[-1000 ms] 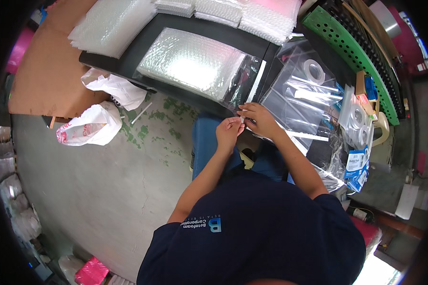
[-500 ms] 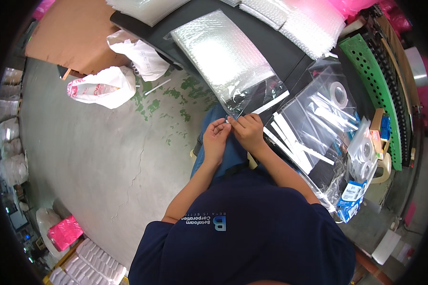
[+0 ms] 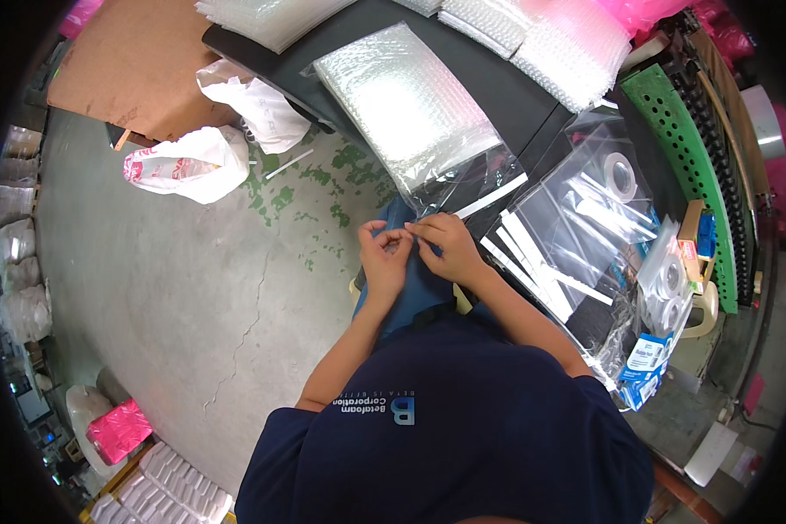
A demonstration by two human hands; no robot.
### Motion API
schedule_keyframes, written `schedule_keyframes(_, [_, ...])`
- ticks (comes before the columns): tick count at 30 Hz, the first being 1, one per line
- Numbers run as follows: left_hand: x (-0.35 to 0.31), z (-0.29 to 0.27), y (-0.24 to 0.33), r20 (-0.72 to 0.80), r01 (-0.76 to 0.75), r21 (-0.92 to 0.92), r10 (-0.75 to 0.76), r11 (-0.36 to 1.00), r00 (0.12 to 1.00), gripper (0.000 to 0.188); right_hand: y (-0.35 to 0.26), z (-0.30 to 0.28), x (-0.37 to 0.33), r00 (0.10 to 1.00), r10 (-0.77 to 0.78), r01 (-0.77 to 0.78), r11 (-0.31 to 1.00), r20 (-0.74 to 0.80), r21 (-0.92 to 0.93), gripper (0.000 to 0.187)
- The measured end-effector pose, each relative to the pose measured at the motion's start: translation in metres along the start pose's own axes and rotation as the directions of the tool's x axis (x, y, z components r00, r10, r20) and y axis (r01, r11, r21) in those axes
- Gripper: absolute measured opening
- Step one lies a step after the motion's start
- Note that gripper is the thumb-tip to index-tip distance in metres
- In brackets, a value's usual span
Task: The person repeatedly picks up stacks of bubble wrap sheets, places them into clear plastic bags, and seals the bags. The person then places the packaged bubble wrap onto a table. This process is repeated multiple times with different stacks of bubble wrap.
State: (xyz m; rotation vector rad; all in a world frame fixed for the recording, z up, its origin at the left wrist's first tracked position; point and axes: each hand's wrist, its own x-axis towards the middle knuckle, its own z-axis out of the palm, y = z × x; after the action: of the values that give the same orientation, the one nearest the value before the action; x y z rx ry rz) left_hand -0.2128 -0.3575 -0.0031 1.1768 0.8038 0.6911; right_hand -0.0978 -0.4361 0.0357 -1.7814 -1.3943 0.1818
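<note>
My left hand (image 3: 386,265) is over my lap, thumb and fingers curled toward each other in a loose pinch. My right hand (image 3: 450,244) meets it from the right, its thumb and fingertips pinched and touching the left fingers. Whatever lies between the fingertips is too small to make out. Just beyond both hands, a clear plastic bag holding a stack of bubble wrap sheets (image 3: 406,100) lies on the black table (image 3: 323,65). A white strip (image 3: 491,196) runs along the bag's near end, close to my right hand.
Flat clear bags (image 3: 550,205), white strips (image 3: 537,271) and a tape roll (image 3: 620,176) lie to the right. Beyond them stands a green perforated panel (image 3: 686,175). More bubble wrap (image 3: 576,57) is at the back. White plastic bags (image 3: 188,166) sit by a brown board (image 3: 140,65) at left.
Both hands have drawn back slightly toward me and to the left, away from the bag's end. The small white bit seen at the fingertips before no longer shows clearly.
</note>
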Motion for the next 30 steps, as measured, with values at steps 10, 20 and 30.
schedule_keyframes(10, [0.008, 0.002, 0.013, 0.124, -0.178, 0.151, 0.160, 0.972, 0.979, 0.038, 0.006, 0.002, 0.005, 0.962, 0.272, -0.269, 0.920, 0.029, 0.284, 0.008])
schedule_keyframes(20, [0.006, 0.003, -0.007, 0.135, -0.159, 0.047, 0.152, 0.986, 0.979, 0.040, -0.005, 0.017, 0.000, 0.963, 0.216, -0.218, 0.976, -0.163, 0.007, 0.010])
schedule_keyframes(30, [0.000, 0.000, -0.020, 0.132, -0.057, 0.006, 0.055, 0.998, 0.990, 0.039, 0.009, 0.040, -0.024, 0.782, 0.618, -0.572, 0.763, -0.079, 0.301, 0.008])
